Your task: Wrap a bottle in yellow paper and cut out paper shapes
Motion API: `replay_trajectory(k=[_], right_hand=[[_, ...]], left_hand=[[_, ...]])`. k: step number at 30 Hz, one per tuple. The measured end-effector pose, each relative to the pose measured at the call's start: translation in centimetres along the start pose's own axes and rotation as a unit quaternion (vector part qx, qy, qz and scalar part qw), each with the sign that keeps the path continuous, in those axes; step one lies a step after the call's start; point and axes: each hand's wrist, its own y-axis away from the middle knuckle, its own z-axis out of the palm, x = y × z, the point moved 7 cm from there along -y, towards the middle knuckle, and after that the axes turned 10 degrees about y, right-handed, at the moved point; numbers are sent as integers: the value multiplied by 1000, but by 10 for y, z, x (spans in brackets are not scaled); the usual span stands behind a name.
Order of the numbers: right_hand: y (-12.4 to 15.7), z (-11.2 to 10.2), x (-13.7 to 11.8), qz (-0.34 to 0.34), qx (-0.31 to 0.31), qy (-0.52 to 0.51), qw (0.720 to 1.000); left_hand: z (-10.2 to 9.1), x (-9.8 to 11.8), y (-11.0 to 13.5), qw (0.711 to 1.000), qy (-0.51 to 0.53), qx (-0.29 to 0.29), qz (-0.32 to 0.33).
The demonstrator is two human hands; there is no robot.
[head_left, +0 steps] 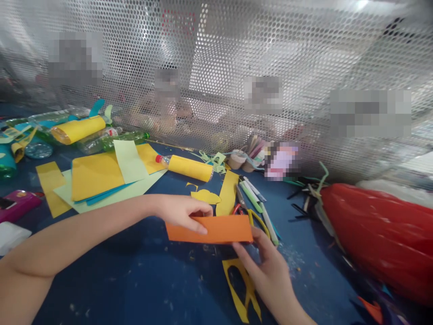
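Observation:
A strip of orange paper [226, 228] is held level above the blue table. My left hand [184, 213] grips its left part, the thumb lying across the front and the fingers behind. My right hand [267, 262] pinches its right end between thumb and fingers. Just behind the strip lie scissors with yellow handles [262, 224] and another pair with red handles [237, 208]. A yellow paper cut-out [205, 196] and a yellow strip [227, 192] lie beyond it. Below my right hand is a yellow offcut [237, 289] with holes cut in it.
A bottle wrapped in yellow paper [191, 168] lies on the table [135, 280]. Paper sheets [98, 174] are stacked at left, near several plastic bottles. Markers [269, 221] lie right of centre. A red plastic bag [379, 230] fills the right side. A perforated metal screen [216, 58] stands behind.

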Motion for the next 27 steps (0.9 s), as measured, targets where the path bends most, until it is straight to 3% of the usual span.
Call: replay_trajectory(k=[2, 6, 9, 12, 18, 24, 27], right_hand=[[-1, 2, 5, 48, -15, -93, 994], [2, 10, 12, 166, -41, -251, 953], [6, 19, 18, 238, -57, -330, 912], [10, 26, 30, 288, -50, -346, 891], [9, 30, 38, 303, -63, -335, 890], [8, 21, 33, 305, 0, -374, 876], [8, 25, 26, 278, -42, -380, 881]], left_hand=[[0, -4, -1, 988, 152, -6, -5], [13, -20, -7, 925, 377, 3, -49], [30, -36, -13, 876, 472, 19, -98], [47, -46, -20, 848, 517, 12, -118], [50, -48, -21, 851, 517, 54, -76], [46, -39, -20, 855, 514, 74, -16], [45, -39, -20, 854, 511, 94, 16]])
